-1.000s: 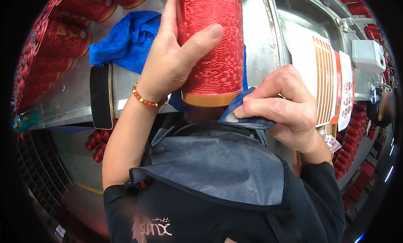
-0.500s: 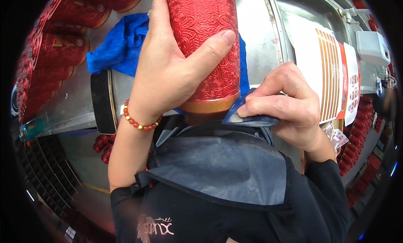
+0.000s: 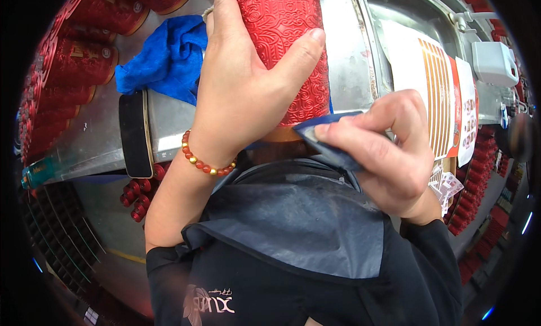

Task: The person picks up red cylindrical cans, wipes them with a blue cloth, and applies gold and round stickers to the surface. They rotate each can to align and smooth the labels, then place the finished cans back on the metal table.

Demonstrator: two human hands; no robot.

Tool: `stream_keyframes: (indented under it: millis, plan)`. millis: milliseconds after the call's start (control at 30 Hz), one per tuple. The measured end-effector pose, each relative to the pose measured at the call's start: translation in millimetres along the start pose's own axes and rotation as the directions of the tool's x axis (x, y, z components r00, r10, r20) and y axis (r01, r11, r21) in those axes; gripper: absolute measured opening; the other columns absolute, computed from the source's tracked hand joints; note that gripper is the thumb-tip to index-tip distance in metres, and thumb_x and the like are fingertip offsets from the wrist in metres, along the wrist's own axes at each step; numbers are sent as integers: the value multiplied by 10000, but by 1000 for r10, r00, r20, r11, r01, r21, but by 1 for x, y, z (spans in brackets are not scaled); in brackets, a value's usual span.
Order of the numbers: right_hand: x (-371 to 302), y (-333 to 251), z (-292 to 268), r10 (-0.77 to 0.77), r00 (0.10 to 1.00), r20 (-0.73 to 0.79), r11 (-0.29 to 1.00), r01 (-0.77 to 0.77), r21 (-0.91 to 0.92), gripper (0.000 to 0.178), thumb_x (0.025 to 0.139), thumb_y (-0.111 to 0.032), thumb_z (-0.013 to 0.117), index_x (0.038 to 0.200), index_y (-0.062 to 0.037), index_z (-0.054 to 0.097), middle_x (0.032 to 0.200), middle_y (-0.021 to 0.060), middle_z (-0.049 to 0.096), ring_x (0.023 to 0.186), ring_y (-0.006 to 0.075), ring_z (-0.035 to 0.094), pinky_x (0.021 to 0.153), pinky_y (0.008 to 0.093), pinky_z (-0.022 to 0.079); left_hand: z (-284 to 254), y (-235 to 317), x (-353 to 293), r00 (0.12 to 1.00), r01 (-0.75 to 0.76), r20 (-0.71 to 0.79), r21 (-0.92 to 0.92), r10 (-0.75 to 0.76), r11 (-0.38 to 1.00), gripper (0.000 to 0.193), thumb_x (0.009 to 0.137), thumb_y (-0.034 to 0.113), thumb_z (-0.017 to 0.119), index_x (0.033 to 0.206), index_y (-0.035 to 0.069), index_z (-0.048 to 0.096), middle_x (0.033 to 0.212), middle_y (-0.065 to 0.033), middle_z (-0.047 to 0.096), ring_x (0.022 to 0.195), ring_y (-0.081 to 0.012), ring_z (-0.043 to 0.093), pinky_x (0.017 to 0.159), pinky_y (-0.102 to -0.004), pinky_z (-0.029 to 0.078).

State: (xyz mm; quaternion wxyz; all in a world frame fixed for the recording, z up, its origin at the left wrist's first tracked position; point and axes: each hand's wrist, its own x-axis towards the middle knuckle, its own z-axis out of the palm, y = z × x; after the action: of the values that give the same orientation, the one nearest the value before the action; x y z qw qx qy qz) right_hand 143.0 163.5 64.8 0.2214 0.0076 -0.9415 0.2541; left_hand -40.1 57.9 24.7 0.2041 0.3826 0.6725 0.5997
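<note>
- Red embossed can [image 3: 282,27]: at 12 o'clock of the view, above the tabletop [image 3: 177,126], its top cut off by the frame edge; amber rim [image 3: 283,136] at its lower end, toward the body.
- Left hand [image 3: 242,81]: 11 o'clock, grasping the can. Fingers wrapped on its left side, tips partly out of sight; thumb laid across the near face. Bead bracelet [image 3: 205,164] at the wrist, 9 o'clock.
- Right hand [image 3: 394,143]: 3 o'clock. Fingers bent, pinching a dark blue cloth [image 3: 329,143] between thumb and bent forefinger.
- Cloth overlaps the right part of the rim as seen; firm contact cannot be told.
- Blue towel [image 3: 166,58]: crumpled, between 10 and 11 o'clock, left of the left hand.
- Black pad [image 3: 134,135]: long, rounded corners, just above 9 o'clock, below the towel.
- More red cans [image 3: 93,56]: grouped at 10 o'clock.
- Striped sheet [image 3: 435,103]: 2 o'clock, white with orange bars, beyond the right hand.
- White jug [image 3: 495,62]: also 2 o'clock, farther out.
- Grey apron [image 3: 298,224]: between 5 and 6 o'clock, below both hands.
</note>
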Motion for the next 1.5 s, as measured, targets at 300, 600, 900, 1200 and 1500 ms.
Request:
stream_keyframes:
  millis: [300,600,900,1200,1500]
  plan:
    - [9,-6,-2,-8,999,50,1000,8,-7,383,651,-42,817,1030,-104,820,852,22,644,775,213,540,673,318,446,1,-17,0,963,-255,-48,171,267,952,827,917,121,778,1558,-72,292,1428,-186,509,1285,-258,548,1106,-393,442]
    - [12,7,-6,-13,994,107,998,7,61,364,667,-40,778,1027,-83,809,856,48,642,789,237,556,711,333,457,0,15,-1,999,-20,30,-276,30,961,793,922,111,766,1553,-47,313,1416,-175,514,1277,-259,544,1110,-400,438]
    - [18,10,-18,-17,987,162,996,4,84,379,681,-30,743,1046,-102,820,888,31,655,797,232,552,726,346,456,-10,-34,-5,990,141,86,-459,-114,877,717,1018,238,623,1606,18,278,1396,-156,592,1192,-213,662,1013,-353,553]
    - [0,20,-15,18,979,201,992,-42,115,345,687,-50,769,1025,-95,820,887,29,655,828,237,556,760,344,461,-21,-40,-4,983,170,152,-522,-105,836,711,1016,268,671,1582,14,322,1385,-158,601,1234,-212,634,1034,-351,528]
    - [7,21,-5,2,992,128,988,-22,155,340,700,-35,748,1027,-98,817,892,36,658,828,245,560,759,350,474,1,-13,-2,982,-160,-56,273,181,949,725,989,294,745,1545,2,383,1289,-148,647,1130,-203,671,976,-334,547]
